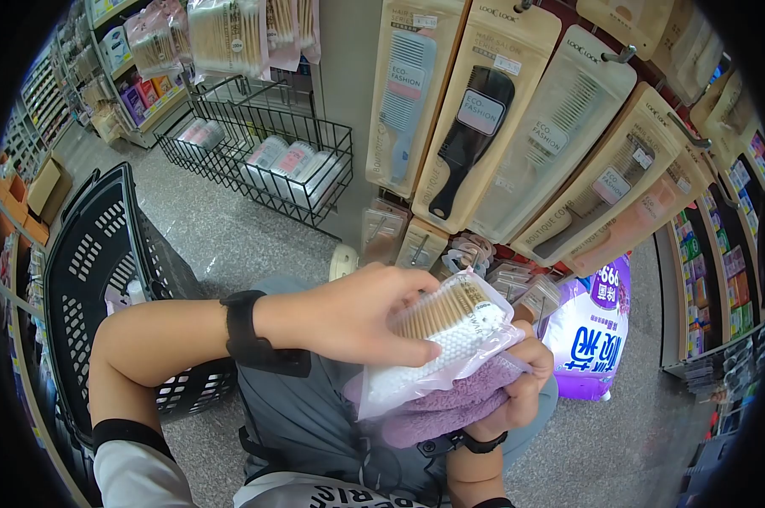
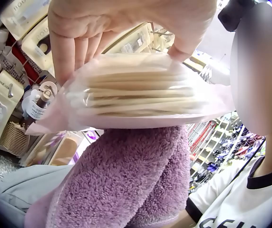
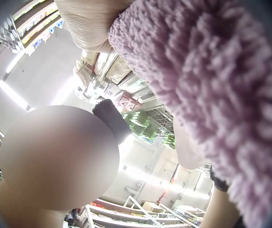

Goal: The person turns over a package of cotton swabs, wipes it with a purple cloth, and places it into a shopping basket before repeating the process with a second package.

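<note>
**Swab pack (image 1: 452,326) pinched over a purple cloth (image 1: 441,413)**

The clear-and-pink swab pack sits above the person's lap, tilted, its underside against the fluffy cloth. The left hand (image 1: 370,315) pinches it from above, thumb on one side and fingers on the other. The right hand (image 1: 524,389) grips the cloth just below — whether its fingers also hold the pack's edge, I cannot tell. Grey trousers (image 1: 285,423) lie beneath. Ahead hang packaged combs (image 1: 481,127); a purple-and-white bag (image 1: 587,334) stands near the right hand, a black shopping basket (image 1: 135,222) beside the left arm.
</note>
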Tool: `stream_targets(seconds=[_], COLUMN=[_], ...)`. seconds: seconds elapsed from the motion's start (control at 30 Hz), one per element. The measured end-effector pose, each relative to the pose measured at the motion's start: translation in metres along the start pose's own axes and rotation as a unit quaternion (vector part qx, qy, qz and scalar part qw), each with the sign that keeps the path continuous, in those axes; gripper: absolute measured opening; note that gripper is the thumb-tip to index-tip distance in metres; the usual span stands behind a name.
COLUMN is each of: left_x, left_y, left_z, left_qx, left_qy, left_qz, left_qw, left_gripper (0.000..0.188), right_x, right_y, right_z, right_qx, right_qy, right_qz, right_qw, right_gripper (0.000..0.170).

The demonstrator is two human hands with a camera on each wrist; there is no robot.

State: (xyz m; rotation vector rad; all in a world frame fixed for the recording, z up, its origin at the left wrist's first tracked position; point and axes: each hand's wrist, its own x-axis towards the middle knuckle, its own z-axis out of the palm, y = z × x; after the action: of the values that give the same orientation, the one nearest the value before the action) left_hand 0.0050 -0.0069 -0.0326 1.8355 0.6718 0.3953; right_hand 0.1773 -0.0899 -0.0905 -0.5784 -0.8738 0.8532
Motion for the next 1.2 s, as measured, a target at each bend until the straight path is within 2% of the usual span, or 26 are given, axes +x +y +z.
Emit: stream_targets(seconds=[0.17, 0.37, 0.57, 0.67, 0.87, 1.2], left_x=[-0.0001, -0.0005, -0.0004, -0.0003, -0.0004, -0.0004], left_y=[-0.0033, -0.0020, -0.0034, -0.0041, -0.0025, -0.0034], left_z=[-0.0016, -0.0016, -0.0011, 0.0022, -0.0019, -0.0028], left_qx=[0.013, 0.015, 0.031, 0.014, 0.027, -0.002], left_qy=[-0.034, -0.034, -0.027, 0.020, -0.033, -0.048], left_qz=[-0.005, -0.018, -0.020, 0.010, -0.011, -0.010], left_qw=[0.999, 0.999, 0.999, 1.000, 0.999, 0.999], left_gripper=[0.058, 0.058, 0.059, 0.053, 0.060, 0.063], right_x=[0.0003, 0.0006, 0.0006, 0.0005, 0.0004, 0.0003], right_y=[0.0001, 0.0004, 0.0020, 0.0014, -0.0001, 0.0005], right_z=[0.0010, 0.0022, 0.0017, 0.0019, 0.0025, -0.0002], right_qx=[-0.009, -0.015, -0.004, -0.004, 0.001, -0.010], right_qy=[0.000, 0.006, 0.001, 0.001, 0.003, -0.006], right_qz=[0.001, -0.003, -0.007, -0.007, -0.013, -0.016], right_qw=[1.000, 1.000, 1.000, 1.000, 1.000, 1.000], right_gripper=[0.011, 0.012, 0.013, 0.013, 0.012, 0.013])
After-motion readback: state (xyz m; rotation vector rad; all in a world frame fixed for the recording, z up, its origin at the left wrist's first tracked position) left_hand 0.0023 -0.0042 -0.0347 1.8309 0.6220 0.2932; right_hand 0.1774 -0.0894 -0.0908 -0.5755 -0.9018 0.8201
